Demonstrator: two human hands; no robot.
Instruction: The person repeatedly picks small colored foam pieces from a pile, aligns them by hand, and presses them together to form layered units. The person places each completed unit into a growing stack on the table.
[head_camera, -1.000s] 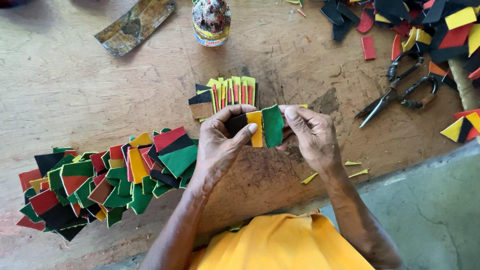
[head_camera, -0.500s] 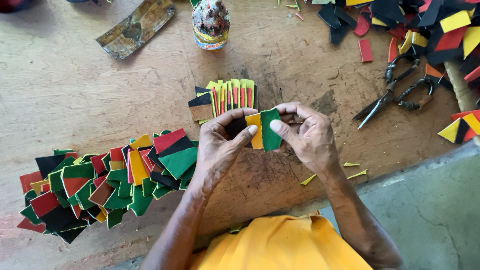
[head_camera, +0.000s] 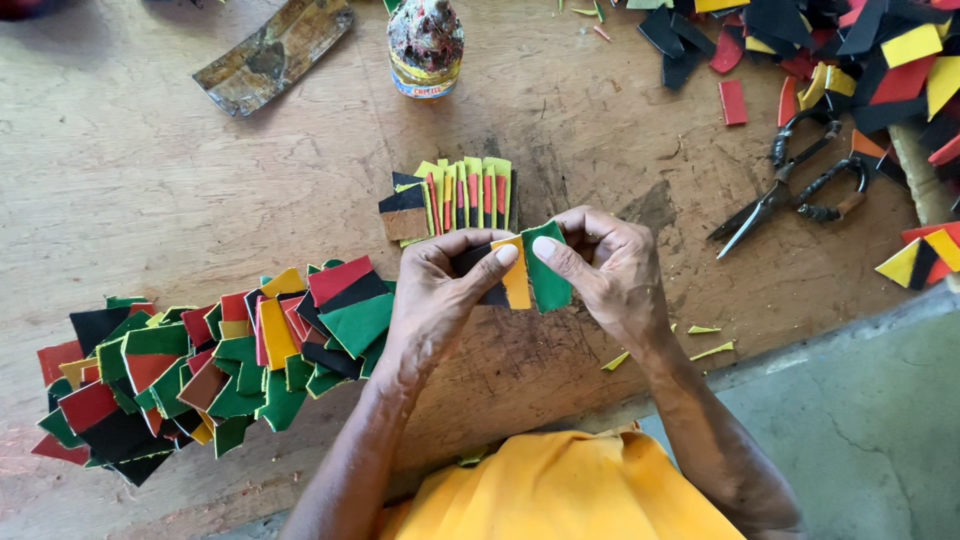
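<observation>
Both of my hands hold one small striped patch (head_camera: 530, 275) of black, orange and green material just above the wooden table (head_camera: 150, 170). My left hand (head_camera: 440, 295) pinches its black and orange side with the thumb on top. My right hand (head_camera: 610, 270) presses its thumb on the green side. Just beyond the hands lies a short row of similar striped pieces (head_camera: 455, 195). To the left of my left hand spreads a big heap of red, black, green and yellow pieces (head_camera: 210, 360).
Black scissors (head_camera: 790, 185) lie to the right. Loose coloured offcuts (head_camera: 860, 50) pile at the top right. A smeared glue bottle (head_camera: 425, 45) stands at the top centre, with a stained flat scrap (head_camera: 275, 55) to its left. Small yellow slivers (head_camera: 705, 345) dot the table edge.
My hands and the patch have stayed in about the same place; my right thumb has slid onto the green side and the patch has tilted slightly.
</observation>
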